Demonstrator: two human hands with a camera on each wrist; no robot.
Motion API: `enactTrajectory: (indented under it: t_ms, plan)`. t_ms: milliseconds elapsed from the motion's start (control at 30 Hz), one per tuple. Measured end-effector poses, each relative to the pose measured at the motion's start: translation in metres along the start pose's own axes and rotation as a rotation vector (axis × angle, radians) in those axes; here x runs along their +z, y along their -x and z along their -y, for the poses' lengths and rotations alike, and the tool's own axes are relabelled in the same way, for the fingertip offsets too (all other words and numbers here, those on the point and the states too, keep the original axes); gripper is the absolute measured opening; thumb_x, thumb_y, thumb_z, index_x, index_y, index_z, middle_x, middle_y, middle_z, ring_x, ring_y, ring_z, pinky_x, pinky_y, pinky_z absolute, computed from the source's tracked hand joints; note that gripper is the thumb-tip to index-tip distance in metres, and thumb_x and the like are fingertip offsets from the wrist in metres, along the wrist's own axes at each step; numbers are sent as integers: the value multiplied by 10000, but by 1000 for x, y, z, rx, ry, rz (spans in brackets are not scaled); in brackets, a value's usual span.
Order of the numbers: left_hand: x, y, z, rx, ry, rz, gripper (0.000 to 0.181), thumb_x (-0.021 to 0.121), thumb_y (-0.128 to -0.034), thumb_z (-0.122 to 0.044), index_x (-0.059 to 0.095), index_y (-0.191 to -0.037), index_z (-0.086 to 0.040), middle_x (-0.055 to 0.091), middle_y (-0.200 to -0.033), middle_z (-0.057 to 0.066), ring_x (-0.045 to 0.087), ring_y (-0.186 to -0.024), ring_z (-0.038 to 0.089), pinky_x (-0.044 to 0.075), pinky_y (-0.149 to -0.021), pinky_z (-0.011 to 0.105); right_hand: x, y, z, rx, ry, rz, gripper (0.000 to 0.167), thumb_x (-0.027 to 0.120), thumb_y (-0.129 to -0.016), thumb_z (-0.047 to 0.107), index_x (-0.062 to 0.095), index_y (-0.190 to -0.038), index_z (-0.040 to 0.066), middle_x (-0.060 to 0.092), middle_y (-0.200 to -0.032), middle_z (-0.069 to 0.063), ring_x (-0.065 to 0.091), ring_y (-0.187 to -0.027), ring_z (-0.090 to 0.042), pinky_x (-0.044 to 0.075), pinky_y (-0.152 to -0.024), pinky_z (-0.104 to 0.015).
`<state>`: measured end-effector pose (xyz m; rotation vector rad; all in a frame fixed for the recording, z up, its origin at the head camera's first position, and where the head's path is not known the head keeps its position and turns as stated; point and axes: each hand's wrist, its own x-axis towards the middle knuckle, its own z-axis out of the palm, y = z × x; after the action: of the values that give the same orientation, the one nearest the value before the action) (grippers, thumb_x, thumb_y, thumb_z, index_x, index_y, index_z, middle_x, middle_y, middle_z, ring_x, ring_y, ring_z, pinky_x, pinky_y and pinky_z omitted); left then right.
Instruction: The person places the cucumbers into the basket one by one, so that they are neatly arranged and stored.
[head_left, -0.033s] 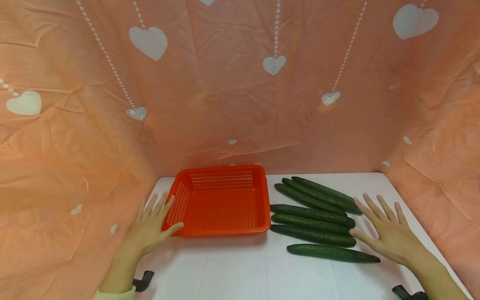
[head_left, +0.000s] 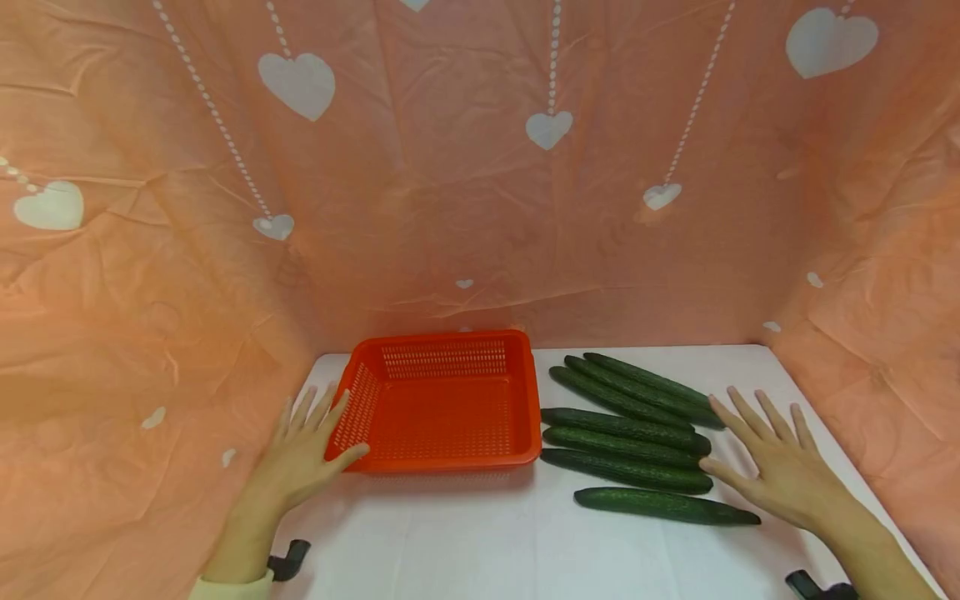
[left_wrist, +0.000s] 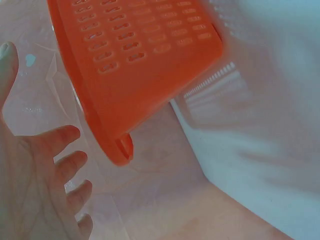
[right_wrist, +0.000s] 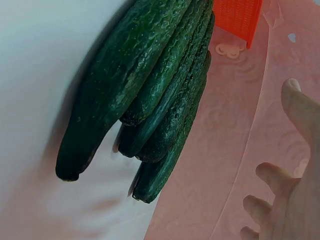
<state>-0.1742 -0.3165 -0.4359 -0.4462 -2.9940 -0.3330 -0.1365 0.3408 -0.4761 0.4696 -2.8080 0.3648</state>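
Observation:
An orange-red plastic basket with slotted walls stands on the table's left part, with nothing in it. Beside its left wall my left hand hovers with spread fingers, holding nothing; the left wrist view shows a gap between the fingers and the basket. Right of the basket lie several long green cucumbers, roughly side by side. One cucumber lies apart, closest to me. My right hand is spread at the cucumbers' right ends and grips nothing; in the right wrist view it is apart from the cucumbers.
The white table has an orange cloth with white hearts behind it and on both sides. Each wrist carries a black mount. The basket's right wall almost meets the cucumbers' left ends.

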Motion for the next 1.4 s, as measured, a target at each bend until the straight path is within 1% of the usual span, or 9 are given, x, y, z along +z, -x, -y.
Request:
enactTrajectory:
  t_ms: [267, 433, 567, 700, 767, 867, 933, 1167, 1400]
  plan:
    - [8, -9, -1, 0, 29, 7, 984, 619, -1003, -637, 281, -1691, -19, 167, -1771, 239, 61, -1623, 518, -169, -1297, 586, 3, 7, 0, -7, -27, 28, 985, 725, -991, 506, 143, -1748, 265, 65, -1813, -73, -151, -1659, -241, -258, -1261, -549]
    - [15, -12, 0, 6, 50, -1, 995, 640, -996, -614, 281, -1681, 12, 190, -1758, 260, 91, -1612, 532, -69, -1304, 645, 12, 13, 3, -32, -51, 29, 986, 749, -981, 487, 177, -1745, 238, 72, -1812, -76, -139, -1659, -205, -251, -1270, -528]
    - [19, -15, 2, 0, 59, 9, 1017, 635, -995, -623, 256, -1684, 22, 182, -1759, 262, 89, -1619, 513, -49, -1305, 649, 16, 17, 6, -41, -76, 10, 965, 783, -954, 487, 255, -1729, 257, 214, -1782, -146, -84, -1663, -159, -211, -1296, -478]
    - [22, -17, 4, -4, 63, 21, 1033, 626, -998, -627, 223, -1690, 25, 143, -1767, 264, 80, -1627, 496, -111, -1313, 593, 21, 21, 7, -63, -114, 8, 935, 829, -917, 470, 357, -1692, 246, 421, -1656, -242, 105, -1668, -278, -144, -1320, -381]
    - [23, -18, 5, 2, 74, 24, 1040, 634, -998, -621, 214, -1690, 32, 128, -1768, 269, 85, -1628, 492, -138, -1313, 561, 23, 24, 7, -62, -139, 14, 913, 855, -893, 466, 417, -1662, 241, 493, -1586, -232, 278, -1595, -394, 10, -1346, -487]
    - [25, -20, 5, 5, 85, 37, 1050, 640, -997, -616, 201, -1689, 40, 116, -1769, 273, 93, -1627, 491, -148, -1314, 544, 27, 28, 8, -36, -176, 39, 874, 881, -867, 476, 490, -1609, 232, 550, -1499, -194, 470, -1396, -462, 291, -1187, -663]
    - [26, -21, 5, 7, 90, 47, 1056, 638, -996, -619, 198, -1687, 48, 122, -1765, 281, 102, -1624, 496, -140, -1315, 552, 30, 30, 9, -18, -188, 45, 839, 898, -847, 487, 537, -1560, 229, 582, -1440, -153, 523, -1312, -437, 397, -1029, -654]
    - [28, -19, 7, -4, 132, 79, 1059, 642, -1003, -603, 186, -1679, 72, 108, -1757, 305, 72, -1622, 513, -147, -1313, 549, 41, 38, 6, -58, -131, -31, 768, 968, -750, 477, 639, -1392, 212, 646, -1250, 56, 599, -1099, -196, 438, -907, -283]
    - [28, -14, 10, 3, 150, 72, 1078, 669, -987, -599, 185, -1679, 73, 97, -1759, 305, 82, -1627, 497, -90, -1325, 568, 49, 44, 0, -70, -185, -5, 636, 975, -762, 408, 662, -1276, 202, 604, -1116, 157, 591, -996, -53, 554, -787, -326]
